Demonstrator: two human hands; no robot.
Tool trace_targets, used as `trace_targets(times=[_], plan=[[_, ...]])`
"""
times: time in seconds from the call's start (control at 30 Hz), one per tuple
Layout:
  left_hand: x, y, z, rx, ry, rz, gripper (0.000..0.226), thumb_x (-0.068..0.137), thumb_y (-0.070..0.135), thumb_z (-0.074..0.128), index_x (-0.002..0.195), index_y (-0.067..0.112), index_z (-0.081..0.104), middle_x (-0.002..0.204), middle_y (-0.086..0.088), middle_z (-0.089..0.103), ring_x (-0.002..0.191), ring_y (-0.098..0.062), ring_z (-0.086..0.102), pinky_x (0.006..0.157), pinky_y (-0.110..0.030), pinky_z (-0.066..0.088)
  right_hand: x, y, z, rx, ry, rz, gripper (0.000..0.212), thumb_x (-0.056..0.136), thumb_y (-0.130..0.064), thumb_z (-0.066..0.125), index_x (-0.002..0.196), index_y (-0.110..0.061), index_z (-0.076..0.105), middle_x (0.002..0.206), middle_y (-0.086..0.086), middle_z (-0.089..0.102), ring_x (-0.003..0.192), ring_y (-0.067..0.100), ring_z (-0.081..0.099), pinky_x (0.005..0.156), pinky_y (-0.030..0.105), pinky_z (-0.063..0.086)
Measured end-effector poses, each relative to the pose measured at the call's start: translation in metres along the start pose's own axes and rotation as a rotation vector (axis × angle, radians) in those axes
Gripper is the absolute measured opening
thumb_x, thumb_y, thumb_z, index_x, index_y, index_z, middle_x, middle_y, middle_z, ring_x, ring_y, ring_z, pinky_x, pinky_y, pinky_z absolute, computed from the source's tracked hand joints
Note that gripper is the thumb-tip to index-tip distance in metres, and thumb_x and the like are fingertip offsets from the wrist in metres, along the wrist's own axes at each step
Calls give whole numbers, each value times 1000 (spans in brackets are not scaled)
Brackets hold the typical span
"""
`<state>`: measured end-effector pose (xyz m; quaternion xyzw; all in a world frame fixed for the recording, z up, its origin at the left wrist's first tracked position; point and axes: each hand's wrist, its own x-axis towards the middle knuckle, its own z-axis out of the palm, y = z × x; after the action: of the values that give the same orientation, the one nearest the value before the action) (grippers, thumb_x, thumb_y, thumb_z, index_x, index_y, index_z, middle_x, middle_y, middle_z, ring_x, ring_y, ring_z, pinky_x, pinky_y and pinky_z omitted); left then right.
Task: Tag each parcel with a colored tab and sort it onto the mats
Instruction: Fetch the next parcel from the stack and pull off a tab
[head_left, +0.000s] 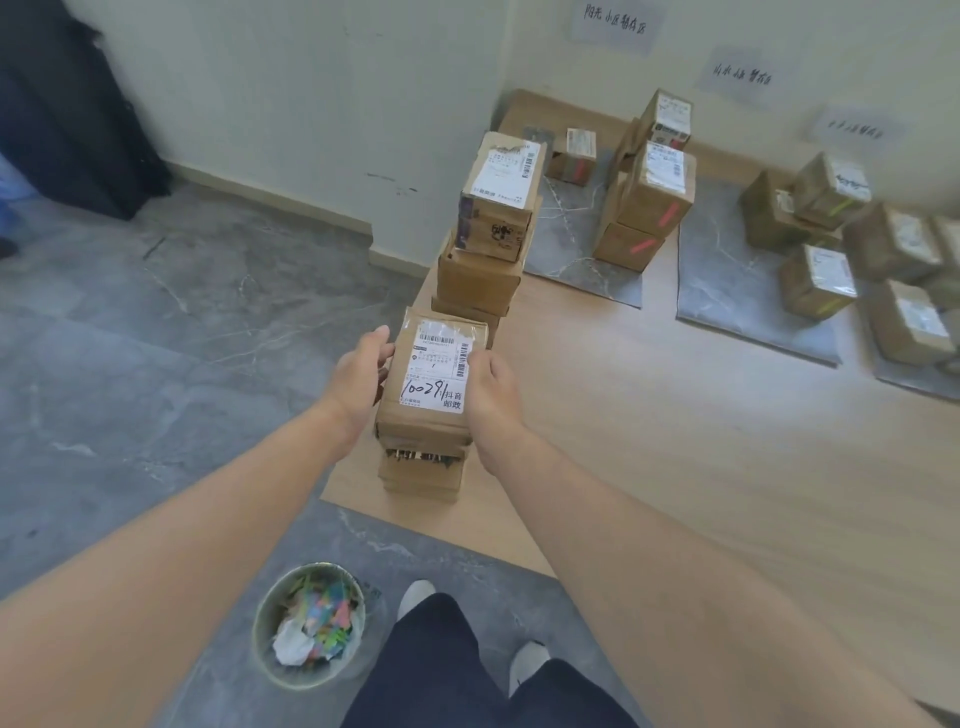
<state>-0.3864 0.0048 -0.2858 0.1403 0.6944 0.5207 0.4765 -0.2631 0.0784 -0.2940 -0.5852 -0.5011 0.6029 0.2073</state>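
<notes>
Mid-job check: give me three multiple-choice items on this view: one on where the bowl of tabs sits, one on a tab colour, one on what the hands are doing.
1. Where is the bowl of tabs?
A) on a mat
B) on top of a stack
C) on the grey floor beside the shoes

2. What colour are the tabs on the two stacked parcels on the left grey mat?
A) blue
B) red
C) white

3. How is the near parcel held?
A) both hands grip its sides
B) right hand only
C) untouched

Answers:
1 C, the bowl stands on grey tile left of the shoes.
2 B, each box front bears a red strip.
3 A, the left hand and right hand curl their fingers round opposite sides.
</notes>
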Motion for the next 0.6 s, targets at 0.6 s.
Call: trace_targets(times=[0.6], plan=[[-62, 71, 64, 17, -45, 174, 51, 104, 51, 29, 122, 22, 67, 106, -1, 70, 88, -16, 64, 75, -32, 46, -45, -59, -97, 238, 128, -117, 35, 90, -45, 43, 86, -17, 65, 85, -5, 74, 75, 17, 58, 69, 33, 44]])
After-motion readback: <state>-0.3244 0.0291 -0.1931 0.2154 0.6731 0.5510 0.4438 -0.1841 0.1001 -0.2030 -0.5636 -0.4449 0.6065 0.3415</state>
